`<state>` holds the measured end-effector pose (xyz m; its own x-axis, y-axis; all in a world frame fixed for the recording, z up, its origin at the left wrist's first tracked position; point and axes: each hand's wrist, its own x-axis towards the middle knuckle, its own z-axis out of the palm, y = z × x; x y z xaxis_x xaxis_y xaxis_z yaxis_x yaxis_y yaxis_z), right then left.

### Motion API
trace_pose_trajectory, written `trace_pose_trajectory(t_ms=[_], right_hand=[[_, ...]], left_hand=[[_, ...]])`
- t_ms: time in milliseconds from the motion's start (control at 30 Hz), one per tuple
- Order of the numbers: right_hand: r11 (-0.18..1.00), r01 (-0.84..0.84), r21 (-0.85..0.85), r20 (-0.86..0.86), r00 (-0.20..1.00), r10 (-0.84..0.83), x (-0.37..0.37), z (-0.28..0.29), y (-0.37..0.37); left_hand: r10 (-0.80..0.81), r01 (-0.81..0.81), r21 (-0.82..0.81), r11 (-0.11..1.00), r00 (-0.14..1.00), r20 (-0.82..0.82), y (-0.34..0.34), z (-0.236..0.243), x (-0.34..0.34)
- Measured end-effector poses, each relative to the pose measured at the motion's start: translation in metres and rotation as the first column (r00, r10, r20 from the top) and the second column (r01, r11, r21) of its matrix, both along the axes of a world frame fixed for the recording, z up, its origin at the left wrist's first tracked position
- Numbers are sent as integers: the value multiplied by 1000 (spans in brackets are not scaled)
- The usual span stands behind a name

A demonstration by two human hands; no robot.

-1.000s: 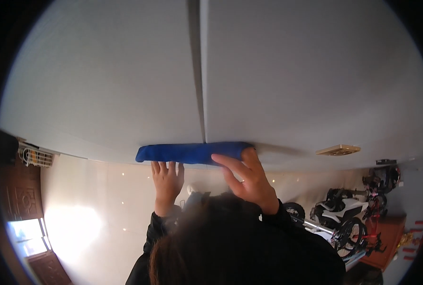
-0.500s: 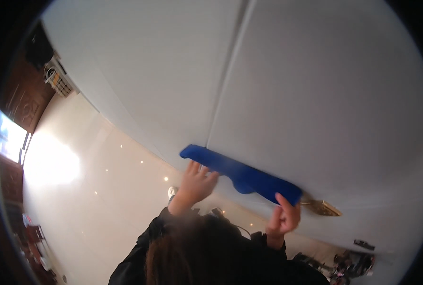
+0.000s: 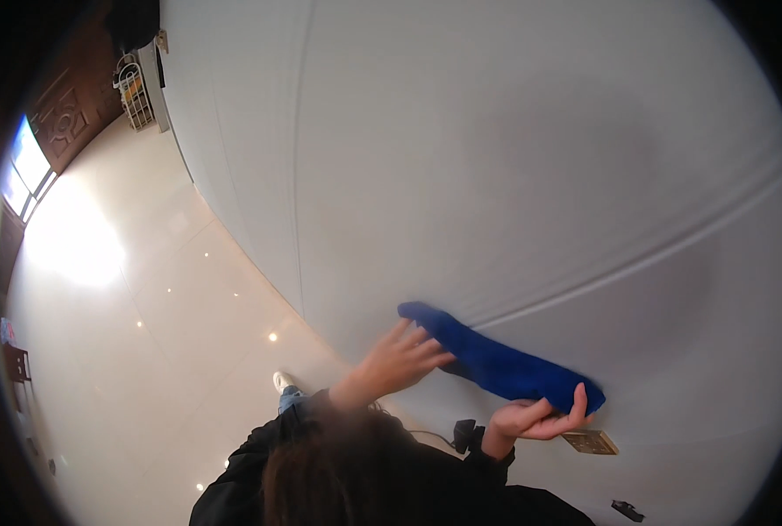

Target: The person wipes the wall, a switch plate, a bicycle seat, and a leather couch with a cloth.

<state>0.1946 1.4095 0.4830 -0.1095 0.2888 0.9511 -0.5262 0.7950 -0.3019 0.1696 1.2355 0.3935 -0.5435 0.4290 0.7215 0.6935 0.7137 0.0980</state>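
Observation:
A dark blue cloth piece, which looks like a sock (image 3: 514,370), lies slantwise along the near edge of a white surface (image 3: 461,193). At its narrow left end is my left hand (image 3: 399,361), its fingers stretched and slightly apart over the cloth's near edge. My right hand (image 3: 535,421) is at the wider right end, palm partly up. Its index finger reaches up over the cloth and the other fingers bend beneath, holding that end. My left thumb is hidden.
The white surface has a long crease (image 3: 636,263). Just beyond my right hand is a gold rectangular plate (image 3: 591,441). A small dark object (image 3: 628,510) is at the lower right. Pale glossy floor (image 3: 163,333) stretches left, with a wire basket (image 3: 134,95) at the far left.
The view has turned, and the white surface's crease now runs toward the right. Both hands and the blue sock appear farther right and lower. My right palm has turned more upward.

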Motion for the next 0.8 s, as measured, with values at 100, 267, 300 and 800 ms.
trace_pose_trajectory(t_ms=[100,267,300,800], right_hand=[[943,172,286,-2,984,-179,-21,13,-38],[890,308,337,-24,947,-319,-46,24,-101],[895,304,326,-35,950,-310,-49,26,-109],[780,307,546,-37,939,-343,3,88,-103]], left_hand=[[10,-7,-40,999,997,80,-42,7,-13],[35,-32,-41,999,998,58,-99,11,-39],[44,-42,-48,998,998,43,-108,16,-40],[112,-139,68,988,946,306,-81,63,43]])
